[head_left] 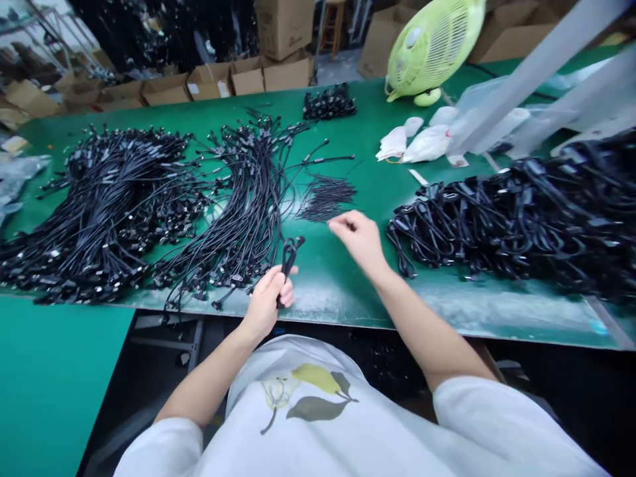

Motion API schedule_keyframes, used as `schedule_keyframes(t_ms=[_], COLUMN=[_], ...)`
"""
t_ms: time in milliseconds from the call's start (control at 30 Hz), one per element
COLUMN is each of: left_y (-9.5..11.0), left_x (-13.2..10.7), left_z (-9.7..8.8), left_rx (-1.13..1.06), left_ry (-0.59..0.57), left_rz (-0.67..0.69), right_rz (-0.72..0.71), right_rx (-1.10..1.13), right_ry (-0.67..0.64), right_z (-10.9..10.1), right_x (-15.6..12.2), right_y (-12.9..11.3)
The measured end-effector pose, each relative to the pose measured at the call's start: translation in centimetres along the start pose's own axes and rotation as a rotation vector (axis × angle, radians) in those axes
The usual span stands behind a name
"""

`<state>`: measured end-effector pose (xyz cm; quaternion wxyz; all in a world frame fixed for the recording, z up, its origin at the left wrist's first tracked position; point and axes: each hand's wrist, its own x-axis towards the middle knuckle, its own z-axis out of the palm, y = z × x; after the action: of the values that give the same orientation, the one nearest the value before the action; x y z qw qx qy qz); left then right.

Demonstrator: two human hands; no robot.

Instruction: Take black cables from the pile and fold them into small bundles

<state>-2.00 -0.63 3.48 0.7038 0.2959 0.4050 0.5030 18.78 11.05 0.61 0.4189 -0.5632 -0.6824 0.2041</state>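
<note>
My left hand (267, 303) grips a small looped bundle of black cable (289, 260) near the front edge of the green workbench (342, 291). My right hand (358, 242) hovers over the mat, its fingertips pinched together with nothing visible between them. Just beyond those fingertips lies a small heap of short thin black wires (325, 197). A long spread of black cables with connectors (243, 199) lies to the left, close to my left hand. A dense heap of coiled black cords (517, 225) lies to the right of my right hand.
A further cable mass (109, 205) covers the bench's left side. A small black bundle (329, 103), white bags (422, 142) and a green fan (430, 46) stand at the back. Grey plastic sheeting hangs at the right. Cardboard boxes (209, 83) lie beyond the bench.
</note>
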Motion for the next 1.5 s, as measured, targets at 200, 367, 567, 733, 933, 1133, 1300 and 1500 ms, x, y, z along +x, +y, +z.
schedule_keyframes(t_ms=[200, 367, 567, 733, 933, 1133, 1300, 1500], left_y=[-1.1, -1.0, -0.3, -1.1, -3.4, -4.9, -3.7, 2.1], left_x=[0.5, 0.5, 0.1, 1.0, 2.3, 2.4, 3.1, 4.7], left_z=[-0.8, -2.5, -3.2, -3.5, -4.2, -3.4, -1.5, -2.0], left_rx=[0.103, 0.627, 0.813, 0.515, 0.539, 0.674, 0.693, 0.54], left_ry=[0.037, 0.088, 0.046, -0.016, -0.096, 0.029, 0.224, 0.062], left_rz=[0.107, 0.298, 0.229, 0.025, -0.019, 0.096, 0.324, 0.302], right_rz=[0.055, -0.654, -1.32, -1.426, -1.564, -1.353, -0.703, -0.127], right_rx=[0.325, -0.184, -0.483, -0.615, -0.721, -0.918, -0.752, 0.092], right_ry=[-0.276, -0.191, -0.326, -0.497, -0.612, -0.549, -0.543, -0.356], right_z=[3.3, 2.3, 0.8, 0.2, 0.4, 0.2, 1.8, 3.4], right_x=[-8.5, -8.0, -5.0, -3.8, -3.9, -4.5, -3.3, -4.5], right_y=[-5.6, -7.3, -9.4, -10.6, -9.6, -9.8, -9.8, -8.9])
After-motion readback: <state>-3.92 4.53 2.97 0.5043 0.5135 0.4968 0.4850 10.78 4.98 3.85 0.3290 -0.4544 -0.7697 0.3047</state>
